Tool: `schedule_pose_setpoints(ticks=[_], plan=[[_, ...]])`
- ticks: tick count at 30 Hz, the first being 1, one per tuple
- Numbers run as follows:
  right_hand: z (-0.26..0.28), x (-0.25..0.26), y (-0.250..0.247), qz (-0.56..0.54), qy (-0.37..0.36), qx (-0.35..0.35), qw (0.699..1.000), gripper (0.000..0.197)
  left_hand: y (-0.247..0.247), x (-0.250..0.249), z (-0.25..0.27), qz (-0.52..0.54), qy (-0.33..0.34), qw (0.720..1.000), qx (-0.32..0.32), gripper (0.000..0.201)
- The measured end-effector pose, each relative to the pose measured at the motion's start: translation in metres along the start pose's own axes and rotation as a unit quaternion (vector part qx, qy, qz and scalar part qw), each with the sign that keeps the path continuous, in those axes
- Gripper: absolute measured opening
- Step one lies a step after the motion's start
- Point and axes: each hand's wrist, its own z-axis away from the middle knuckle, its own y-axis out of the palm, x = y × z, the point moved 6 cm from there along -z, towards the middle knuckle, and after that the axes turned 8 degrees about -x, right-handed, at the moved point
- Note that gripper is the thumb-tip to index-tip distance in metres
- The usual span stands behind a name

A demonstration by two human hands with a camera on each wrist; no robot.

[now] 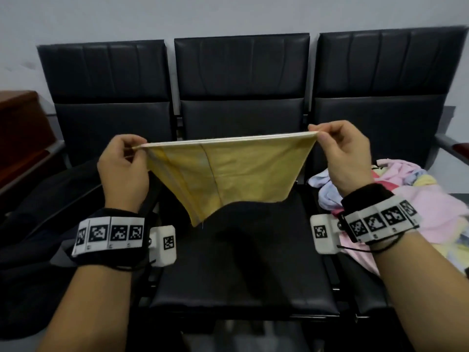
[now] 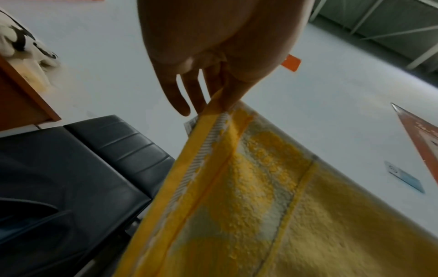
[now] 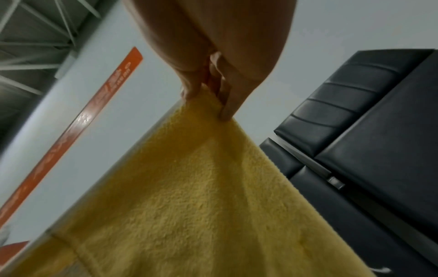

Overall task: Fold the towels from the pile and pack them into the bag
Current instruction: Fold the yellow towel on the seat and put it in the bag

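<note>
- The row of black padded seats (image 1: 241, 262) fills the head view; their smooth, flat cushion at centre looks a good bed for the next fold.
- The pile of towels (image 1: 418, 207), soft pastel pinks, blues and yellows, lies crumpled at the right edge.
- A dark bag (image 1: 45, 224), I judge, sits limp at lower left.
- The yellow towel (image 1: 223, 174), nubbly terry with a ribbed border, hangs doubled at centre frame, top edge taut.
- To fold well: keep the edge level, match corners, then lower it evenly.
- The left hand (image 1: 121, 168) pinches the left corner with thumb and forefinger, other fingers loose.
- The right hand (image 1: 342, 153) pinches the right corner, fingers curled.
</note>
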Motion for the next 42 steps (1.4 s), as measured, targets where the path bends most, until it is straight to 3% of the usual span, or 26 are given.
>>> schedule_pose_setpoints(ticks=[4,8,12,16,20,24,27,34,36,39,42], plan=[[0.037,-0.02,-0.013,0.031,0.029,0.036,0.998,0.013,0.0,0.017,0.027,0.031,-0.03,0.998,0.037,0.023],[0.09,-0.078,-0.024,0.099,0.123,0.094,0.983,0.023,0.009,0.066,0.074,-0.062,-0.117,0.981,0.14,0.023],[0.133,-0.123,-0.038,0.113,0.202,0.136,0.963,0.024,0.017,0.104,0.123,-0.151,-0.187,0.921,0.307,0.019],[0.153,-0.144,-0.048,0.115,0.242,0.145,0.953,0.018,0.019,0.126,0.16,-0.169,-0.259,0.867,0.391,0.022],[0.162,-0.162,-0.054,0.115,0.281,0.113,0.946,0.016,0.024,0.139,0.174,-0.161,-0.297,0.86,0.383,0.016],[0.159,-0.18,-0.05,0.132,0.291,0.072,0.945,0.017,0.036,0.152,0.176,-0.147,-0.302,0.873,0.355,0.018],[0.154,-0.196,-0.039,0.158,0.295,0.085,0.938,0.019,0.044,0.163,0.173,-0.131,-0.306,0.891,0.31,0.021],[0.124,-0.22,-0.016,0.205,0.254,0.063,0.943,0.025,0.074,0.185,0.147,-0.121,-0.28,0.924,0.232,0.014],[0.125,-0.231,-0.013,0.247,0.262,0.082,0.929,0.029,0.083,0.193,0.153,-0.128,-0.303,0.916,0.232,0.025],[0.148,-0.256,-0.019,0.323,0.318,0.14,0.88,0.044,0.084,0.21,0.184,-0.175,-0.335,0.873,0.31,0.05],[0.178,-0.275,-0.027,0.398,0.334,0.205,0.83,0.045,0.073,0.221,0.209,-0.227,-0.332,0.841,0.361,0.043]])
